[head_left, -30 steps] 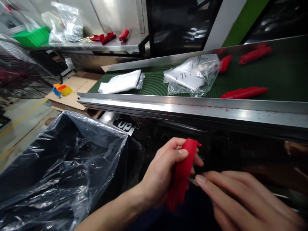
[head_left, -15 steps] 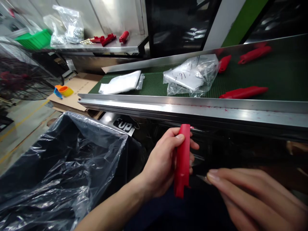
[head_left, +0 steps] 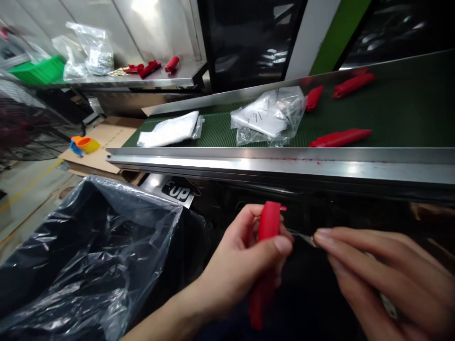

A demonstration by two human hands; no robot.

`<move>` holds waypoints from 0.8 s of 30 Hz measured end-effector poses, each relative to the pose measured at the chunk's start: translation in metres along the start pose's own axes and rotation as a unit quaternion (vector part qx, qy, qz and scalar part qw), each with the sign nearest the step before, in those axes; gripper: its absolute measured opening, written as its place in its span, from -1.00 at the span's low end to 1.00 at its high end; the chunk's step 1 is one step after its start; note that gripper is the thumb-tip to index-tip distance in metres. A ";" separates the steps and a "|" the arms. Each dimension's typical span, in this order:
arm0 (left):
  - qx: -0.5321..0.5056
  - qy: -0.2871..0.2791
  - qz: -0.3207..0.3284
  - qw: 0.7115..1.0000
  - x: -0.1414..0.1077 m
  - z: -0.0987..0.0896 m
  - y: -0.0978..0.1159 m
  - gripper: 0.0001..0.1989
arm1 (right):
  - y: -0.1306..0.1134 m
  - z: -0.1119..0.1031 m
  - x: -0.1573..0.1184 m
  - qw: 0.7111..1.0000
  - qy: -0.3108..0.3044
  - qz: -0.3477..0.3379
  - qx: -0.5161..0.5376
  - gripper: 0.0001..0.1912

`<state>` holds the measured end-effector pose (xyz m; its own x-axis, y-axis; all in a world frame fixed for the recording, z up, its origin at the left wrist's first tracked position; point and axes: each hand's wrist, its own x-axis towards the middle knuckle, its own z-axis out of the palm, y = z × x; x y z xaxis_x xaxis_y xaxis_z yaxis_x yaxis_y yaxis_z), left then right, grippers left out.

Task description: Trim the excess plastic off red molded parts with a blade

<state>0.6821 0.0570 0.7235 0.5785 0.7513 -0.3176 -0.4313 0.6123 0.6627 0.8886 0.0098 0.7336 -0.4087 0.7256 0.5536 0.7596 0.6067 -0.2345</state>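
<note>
Head view: left hand [head_left: 241,265] wrapped tight round red plastic part [head_left: 269,225], held upright below conveyor rail [head_left: 284,163]. Right hand [head_left: 384,279] pinches thin metal blade [head_left: 304,235], tip at part's edge. Clear-lined bin [head_left: 88,255] at left. Loose red pieces [head_left: 340,138] on belt.

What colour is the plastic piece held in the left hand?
Bright red. The plastic piece shows best in the head camera view, gripped in the left hand.
</note>
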 end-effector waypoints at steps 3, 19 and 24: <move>0.048 -0.019 -0.006 0.999 -0.009 0.000 -0.001 -0.66 | 0.004 -0.002 0.007 0.999 0.010 -0.009 -0.038 -0.50; 0.036 -0.038 -0.020 0.998 -0.013 0.002 -0.004 -0.70 | -0.004 0.000 0.002 1.000 -0.011 0.006 -0.027 -0.55; 0.065 -0.040 -0.026 0.997 -0.014 0.000 -0.002 -0.71 | -0.004 0.001 0.005 1.000 -0.011 0.005 -0.028 -0.54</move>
<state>0.6748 0.0450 0.7262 0.6536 0.6936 -0.3028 -0.3090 0.6097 0.7299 0.8829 0.0110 0.7367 -0.4124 0.7386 0.5333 0.7905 0.5811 -0.1935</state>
